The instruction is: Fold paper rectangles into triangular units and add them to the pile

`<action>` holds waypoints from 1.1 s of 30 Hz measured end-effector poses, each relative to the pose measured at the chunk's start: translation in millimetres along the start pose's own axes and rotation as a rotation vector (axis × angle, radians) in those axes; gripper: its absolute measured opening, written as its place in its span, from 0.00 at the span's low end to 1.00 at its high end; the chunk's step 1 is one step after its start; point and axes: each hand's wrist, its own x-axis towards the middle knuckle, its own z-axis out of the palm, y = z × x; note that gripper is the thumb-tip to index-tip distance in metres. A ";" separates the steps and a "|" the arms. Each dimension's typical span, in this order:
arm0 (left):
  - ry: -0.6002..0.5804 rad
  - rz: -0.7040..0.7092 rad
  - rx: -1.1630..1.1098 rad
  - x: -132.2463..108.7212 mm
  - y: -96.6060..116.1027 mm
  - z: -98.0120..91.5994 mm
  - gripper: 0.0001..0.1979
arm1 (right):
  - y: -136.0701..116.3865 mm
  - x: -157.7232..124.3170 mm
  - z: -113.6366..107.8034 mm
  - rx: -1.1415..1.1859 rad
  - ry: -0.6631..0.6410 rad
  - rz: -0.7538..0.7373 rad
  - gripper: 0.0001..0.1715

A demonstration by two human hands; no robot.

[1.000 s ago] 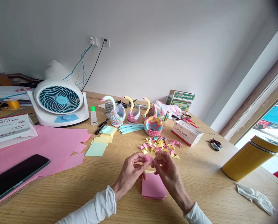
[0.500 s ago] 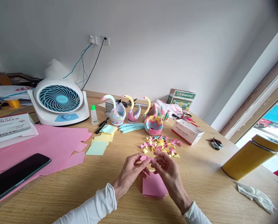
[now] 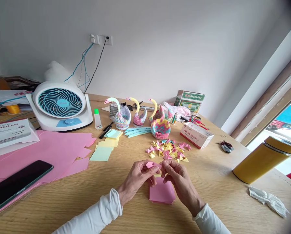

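Note:
My left hand [image 3: 135,179] and my right hand [image 3: 179,183] meet above the wooden table [image 3: 86,201], both pinching a small folded pink paper piece [image 3: 151,165] between fingertips. Right under them lies a stack of pink square papers [image 3: 162,193]. Just beyond sits a pile of folded pink and yellow paper triangles [image 3: 167,151]. Farther back stand three paper swans [image 3: 135,117] built from such pieces.
A white and blue fan [image 3: 61,107] and pink sheets [image 3: 50,149] with a black phone [image 3: 16,185] fill the left. Sticky-note boxes [image 3: 196,136], a glue bottle [image 3: 97,119], a yellow flask [image 3: 262,162] and a crumpled tissue [image 3: 267,200] sit around.
The pink piece between my fingers has been folded flatter and held lower. The camera tilted slightly, so the table's things shifted a little in view.

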 end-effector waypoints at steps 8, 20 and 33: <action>-0.064 0.004 0.038 -0.5 -1.1 1.6 0.16 | -1.6 -1.9 -1.6 0.106 -0.085 0.116 0.16; -0.040 0.024 0.118 -1.5 -1.6 2.6 0.16 | 1.0 -1.4 2.0 0.085 -0.081 0.073 0.16; -0.015 0.010 0.162 -0.6 -5.0 0.8 0.17 | 3.3 -0.9 11.5 -0.159 0.056 -0.057 0.23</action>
